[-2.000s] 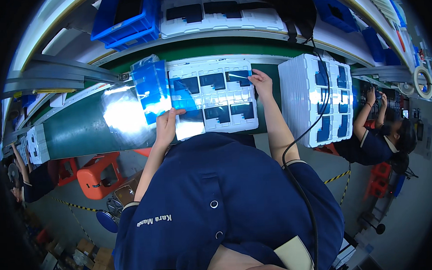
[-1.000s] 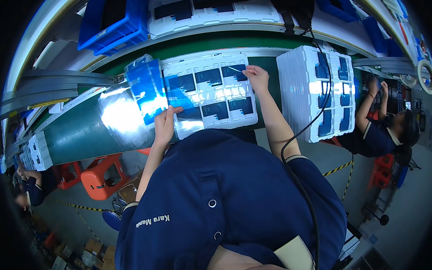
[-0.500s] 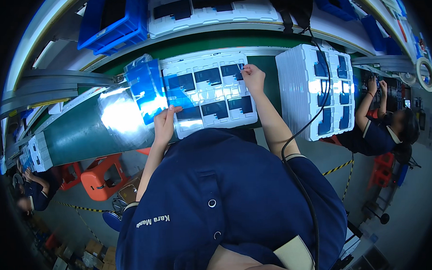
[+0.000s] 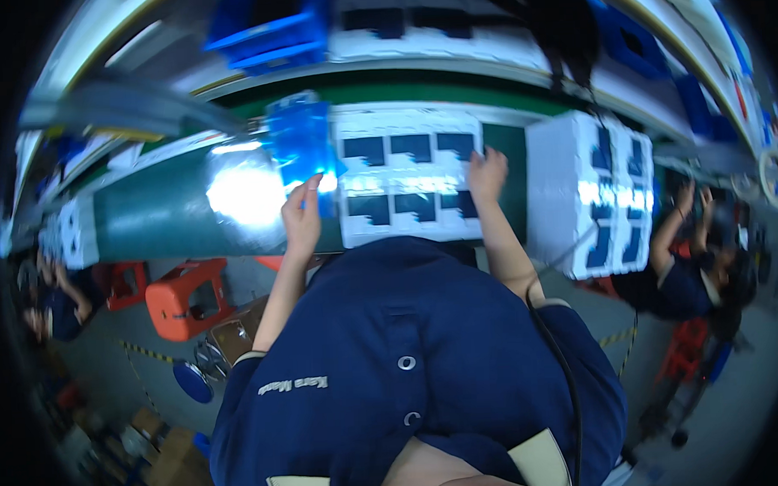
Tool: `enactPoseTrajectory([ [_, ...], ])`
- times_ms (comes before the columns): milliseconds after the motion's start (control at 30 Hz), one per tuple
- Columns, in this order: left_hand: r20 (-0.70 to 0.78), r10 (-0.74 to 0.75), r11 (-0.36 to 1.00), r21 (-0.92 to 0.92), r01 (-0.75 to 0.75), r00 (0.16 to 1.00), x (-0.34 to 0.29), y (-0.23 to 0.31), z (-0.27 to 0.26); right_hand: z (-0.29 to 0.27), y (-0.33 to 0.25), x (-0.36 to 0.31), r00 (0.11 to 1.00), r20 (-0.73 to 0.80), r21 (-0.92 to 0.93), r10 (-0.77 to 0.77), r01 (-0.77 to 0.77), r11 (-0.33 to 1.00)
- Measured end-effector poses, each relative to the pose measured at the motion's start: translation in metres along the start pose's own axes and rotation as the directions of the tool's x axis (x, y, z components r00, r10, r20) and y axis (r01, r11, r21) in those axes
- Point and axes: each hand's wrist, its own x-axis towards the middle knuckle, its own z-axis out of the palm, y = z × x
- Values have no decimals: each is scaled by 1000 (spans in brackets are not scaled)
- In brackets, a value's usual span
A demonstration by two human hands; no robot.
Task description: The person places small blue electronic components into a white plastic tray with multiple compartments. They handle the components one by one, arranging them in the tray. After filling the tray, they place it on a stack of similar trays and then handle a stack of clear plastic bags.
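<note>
A white plastic tray (image 4: 421, 175) lies on the green bench in front of me, with several dark flat rectangular parts (image 4: 411, 148) in its pockets. My left hand (image 4: 302, 219) is at the tray's left side, its fingers pinched on the edge of a blue see-through film (image 4: 326, 202). This film hangs beside a stack of blue film sheets (image 4: 295, 143). At the tray's right edge is my right hand (image 4: 488, 178), next to the right-hand column of parts. Its fingers are bent and blurred, and whether they hold anything is hidden.
To the right stands a tall stack of white trays (image 4: 554, 199) with dark parts on top. Shiny clear film (image 4: 246, 192) lies left of the blue sheets. A blue bin (image 4: 266, 37) sits on the far shelf. A black cable (image 4: 564, 357) crosses my right arm. Co-workers sit at both sides.
The blue film has moved left off the tray's left-hand parts, along with my left hand. My right hand has come down from the upper right part to the tray's right edge. The view has shifted.
</note>
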Motion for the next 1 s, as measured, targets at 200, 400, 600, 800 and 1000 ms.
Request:
enactPoseTrajectory([
  [200,-35,192,888,431,-158,981,10,-33,-21,-8,27,-46,979,197,-58,61,-50,997],
  [400,177,-122,828,560,1,977,-8,-88,-15,29,77,-34,906,295,224,303,-374,900],
  [600,205,-79,808,586,-58,976,-17,-98,-7,-4,50,-15,650,650,497,395,-756,427],
  [800,213,-60,806,587,-78,975,-16,-102,-9,-36,33,-16,649,714,510,262,-739,441],
  [1000,241,-107,823,567,-50,965,-17,-103,-13,-57,37,-13,548,833,534,-74,-762,367],
])
